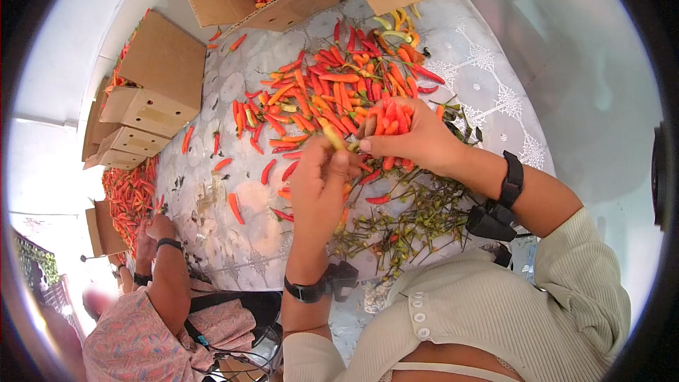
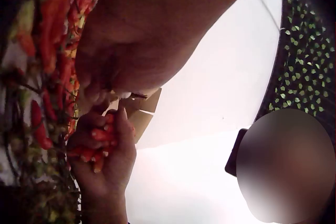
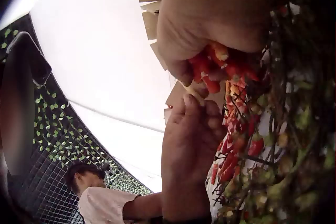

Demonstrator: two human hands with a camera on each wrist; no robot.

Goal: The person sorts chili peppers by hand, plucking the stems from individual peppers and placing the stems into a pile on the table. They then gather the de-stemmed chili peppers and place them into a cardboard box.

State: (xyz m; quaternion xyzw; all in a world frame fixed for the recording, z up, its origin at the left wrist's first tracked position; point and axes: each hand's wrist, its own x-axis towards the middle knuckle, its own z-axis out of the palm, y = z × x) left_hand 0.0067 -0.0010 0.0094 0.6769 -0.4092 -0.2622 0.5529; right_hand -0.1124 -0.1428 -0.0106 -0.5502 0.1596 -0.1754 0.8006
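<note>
My left hand [image 1: 317, 173] pinches a pale yellow chili pepper [image 1: 330, 133] between thumb and fingers, above the pile on the table. Close beside it, my right hand [image 1: 428, 141] grips a bunch of red and orange chili peppers [image 1: 395, 117] in its curled fingers. The right thumb and forefinger meet at the yellow pepper's stem end [image 1: 353, 146]. In the right wrist view, the bunch [image 3: 207, 71] pokes out below the right hand, and the left fingertips [image 3: 191, 103] almost meet the right ones. Loose chili peppers [image 1: 339, 78] spread over the table beyond both hands.
Plucked green stems [image 1: 407, 219] lie heaped near the front edge of the patterned tablecloth [image 1: 247, 240]. Cardboard boxes with chilies stand at the back [image 1: 283, 14] and left [image 1: 159, 78]. Another person's hands [image 1: 159, 230] are at a red chili heap [image 1: 131, 198] on the left.
</note>
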